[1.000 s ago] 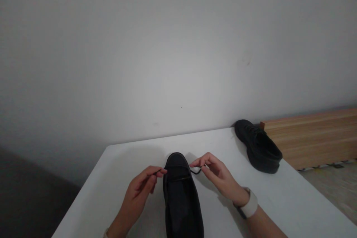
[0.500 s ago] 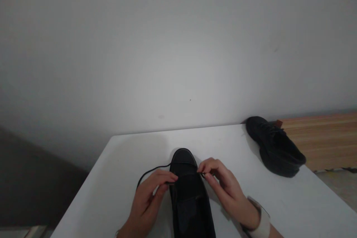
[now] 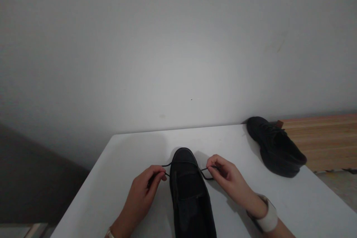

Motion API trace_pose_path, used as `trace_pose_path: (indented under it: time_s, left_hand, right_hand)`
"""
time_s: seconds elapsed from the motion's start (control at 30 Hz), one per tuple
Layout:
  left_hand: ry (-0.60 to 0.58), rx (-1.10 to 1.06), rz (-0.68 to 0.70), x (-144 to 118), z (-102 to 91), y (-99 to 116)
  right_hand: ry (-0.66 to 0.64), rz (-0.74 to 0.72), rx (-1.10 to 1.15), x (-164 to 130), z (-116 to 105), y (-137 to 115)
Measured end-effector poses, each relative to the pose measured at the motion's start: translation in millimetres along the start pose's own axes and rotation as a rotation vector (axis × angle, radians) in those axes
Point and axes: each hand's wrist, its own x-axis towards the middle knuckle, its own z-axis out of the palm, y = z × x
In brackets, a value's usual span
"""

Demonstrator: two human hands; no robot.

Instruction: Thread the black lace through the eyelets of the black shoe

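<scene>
- Both hands pinch one black shoelace (image 3: 201, 171): left hand (image 3: 145, 189) has thumb and fingers closed on the lace end left of the shoe, right hand (image 3: 227, 182) has fingertips closed on the end to the right.
- Lace runs across the front of the black shoe (image 3: 189, 193), just behind the toe cap, pulled out to each side.
- Shoe lies on the white table (image 3: 117, 178), toe pointing away from the person, heel cut off at the bottom edge of the view.
- Compared with half a second ago: hands are farther apart now; before, both sat right against the shoe's sides.
- Long loose loop of lace that curved out over the table to the left is gone; only a short stretch shows beside the left fingertips.
- Right hand has shifted out to the right, lace now visible between it and the shoe.
- White wristband (image 3: 267, 217) on the right wrist.
- Second black shoe (image 3: 275, 152) sits at the table's far right edge, well apart from the hands, same spot as before.
- Wooden boards (image 3: 326, 141) behind it, grey wall (image 3: 178, 44) beyond the table.
</scene>
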Motion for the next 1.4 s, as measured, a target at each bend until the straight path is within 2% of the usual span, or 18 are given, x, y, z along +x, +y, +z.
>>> trace_pose_path:
  time_s: [0.27, 0.5, 0.7, 0.83, 1.07, 1.27, 1.4]
  left_hand:
    - [-0.069, -0.044, 0.015, 3, 4.7, 4]
    - [-0.033, -0.288, -0.150, 1, 7.9, 5]
    - [0.017, -0.254, -0.040, 2, 7.4, 3]
    - [0.080, -0.227, -0.044, 3, 7.7, 0]
    - [-0.013, -0.152, 0.001, 4, 10.4, -2]
    - [-0.010, -0.114, 0.136, 4, 12.7, -1]
    - [0.098, 0.005, 0.203, 3, 14.9, 0]
  right_hand:
    - [-0.011, -0.020, -0.022, 2, 5, 6]
    - [-0.051, -0.021, -0.049, 1, 13, 8]
    - [-0.058, -0.047, -0.112, 1, 14, 3]
    - [-0.071, -0.041, -0.126, 1, 12, -1]
    - [-0.071, -0.056, -0.141, 0, 13, -3]
    - [0.020, -0.216, -0.222, 2, 10, 1]
    - [0.093, -0.254, -0.280, 3, 8, 4]
